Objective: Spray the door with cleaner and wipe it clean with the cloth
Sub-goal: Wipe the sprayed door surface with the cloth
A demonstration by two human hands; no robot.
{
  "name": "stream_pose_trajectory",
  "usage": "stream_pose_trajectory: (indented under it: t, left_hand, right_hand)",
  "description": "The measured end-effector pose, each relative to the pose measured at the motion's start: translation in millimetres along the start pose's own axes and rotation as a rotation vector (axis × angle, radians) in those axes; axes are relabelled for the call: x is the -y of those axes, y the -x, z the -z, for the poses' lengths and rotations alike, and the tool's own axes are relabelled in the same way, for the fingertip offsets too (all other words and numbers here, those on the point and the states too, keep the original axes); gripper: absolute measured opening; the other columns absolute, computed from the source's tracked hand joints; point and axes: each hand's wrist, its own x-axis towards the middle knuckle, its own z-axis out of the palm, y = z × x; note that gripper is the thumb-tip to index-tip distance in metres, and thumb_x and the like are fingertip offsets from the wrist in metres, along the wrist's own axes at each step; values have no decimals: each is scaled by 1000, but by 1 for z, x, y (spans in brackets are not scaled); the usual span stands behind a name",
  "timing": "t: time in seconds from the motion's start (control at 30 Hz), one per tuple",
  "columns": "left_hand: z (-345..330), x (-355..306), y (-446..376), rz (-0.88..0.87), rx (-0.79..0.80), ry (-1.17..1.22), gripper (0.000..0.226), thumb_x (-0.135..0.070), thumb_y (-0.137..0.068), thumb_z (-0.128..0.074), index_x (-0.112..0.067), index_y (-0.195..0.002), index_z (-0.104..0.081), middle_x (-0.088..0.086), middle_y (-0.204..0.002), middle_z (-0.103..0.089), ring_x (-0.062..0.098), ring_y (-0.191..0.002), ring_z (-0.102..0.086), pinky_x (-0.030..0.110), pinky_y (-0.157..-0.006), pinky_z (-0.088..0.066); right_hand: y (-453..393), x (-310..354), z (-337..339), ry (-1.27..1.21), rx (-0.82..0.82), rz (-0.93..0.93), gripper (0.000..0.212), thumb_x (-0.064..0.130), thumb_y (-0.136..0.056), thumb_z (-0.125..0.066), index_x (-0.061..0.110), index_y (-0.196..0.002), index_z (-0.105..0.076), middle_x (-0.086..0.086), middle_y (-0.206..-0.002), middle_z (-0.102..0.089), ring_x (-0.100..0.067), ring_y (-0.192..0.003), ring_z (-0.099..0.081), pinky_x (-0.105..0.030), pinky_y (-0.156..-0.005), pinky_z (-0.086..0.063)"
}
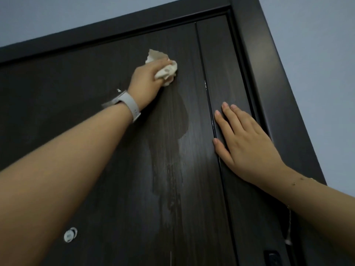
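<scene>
No writing can be read anywhere. The left hand point(148, 75) grips a crumpled pale cloth point(165, 69) against the dark wood-grain door point(86, 77), high up near its top edge. The right hand point(244, 143) lies flat, fingers straight, on the door's right panel. A wet streak point(172, 169) runs down below the cloth. A dark frame point(269, 73) meets pale blue-grey walls point(317, 54).
</scene>
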Motion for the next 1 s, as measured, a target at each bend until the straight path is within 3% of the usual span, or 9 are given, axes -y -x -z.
stream_pose_trajectory:
  t: [0.07,0.2,0.3,0.4,0.53,0.63,0.7,0.83,1.0]
  left_hand:
    - [-12,-7,-3,-24,32,-104,46,-14,-94,-59,-15,-140,-51,4,-145,-49,18,-134,-44,7,-104,-24]
    - [-29,-43,76,-204,197,-174,59,-44,-98,-42,-14,-148,-37,8,-156,-33,23,-144,-27,28,-118,-16]
    - [-30,-58,143,-359,240,-271,49,-30,-102,-34,-10,-146,-40,11,-144,-47,25,-134,-40,33,-120,-16]
    - [-25,-41,129,-472,306,-412,51,-23,-99,-34,-7,-147,-37,15,-134,-53,33,-124,-47,42,-117,-25]
    - [-14,-9,20,-274,245,-380,51,-25,-99,-32,-8,-147,-36,18,-147,-43,37,-135,-40,45,-117,-22]
    - [-22,-3,-37,-206,248,-386,56,-33,-99,-23,-6,-146,-38,16,-150,-39,32,-142,-32,46,-119,-15]
    - [-33,-10,-44,-178,221,-364,54,-31,-99,-25,-4,-144,-39,17,-148,-41,36,-140,-33,45,-117,-18]
    - [-40,-39,29,-380,229,-346,50,-25,-99,-35,-3,-143,-42,19,-146,-43,40,-132,-40,43,-114,-24]
    - [-35,-65,126,-594,433,-454,51,-26,-101,-33,-5,-148,-35,15,-138,-50,30,-130,-45,44,-119,-21]
  right_hand:
    - [0,0,0,-8,1,2,62,42,-100,-28,3,-148,-34,-19,-154,-32,-32,-143,-30,-45,-117,-28]
    - [-2,-4,7,-71,34,14,61,42,-99,-27,7,-148,-36,-16,-154,-33,-29,-143,-31,-41,-117,-27]
    - [-6,-25,23,-112,59,78,55,38,-99,-27,9,-140,-50,-13,-147,-46,-29,-134,-45,-39,-113,-31]
    - [0,-44,28,-117,51,46,53,35,-98,-28,10,-141,-49,-10,-147,-46,-27,-134,-44,-38,-116,-25]
    - [7,-45,20,-109,25,-47,59,39,-99,-27,11,-151,-30,-7,-161,-17,-21,-150,-12,-37,-121,-14]
    - [6,-49,20,-112,8,-114,61,42,-98,-24,11,-151,-30,-8,-161,-15,-20,-150,-9,-33,-122,-8]
    - [7,-49,19,-111,14,-109,61,42,-98,-24,11,-151,-29,-7,-162,-15,-18,-150,-9,-31,-122,-7]
    - [6,-47,20,-138,20,-122,63,42,-98,-25,12,-154,-20,-6,-162,-14,-16,-150,-8,-28,-121,-5]
    - [7,-47,23,-175,29,-139,64,43,-97,-24,18,-155,-15,-4,-162,-14,-15,-150,-8,-31,-121,-11]
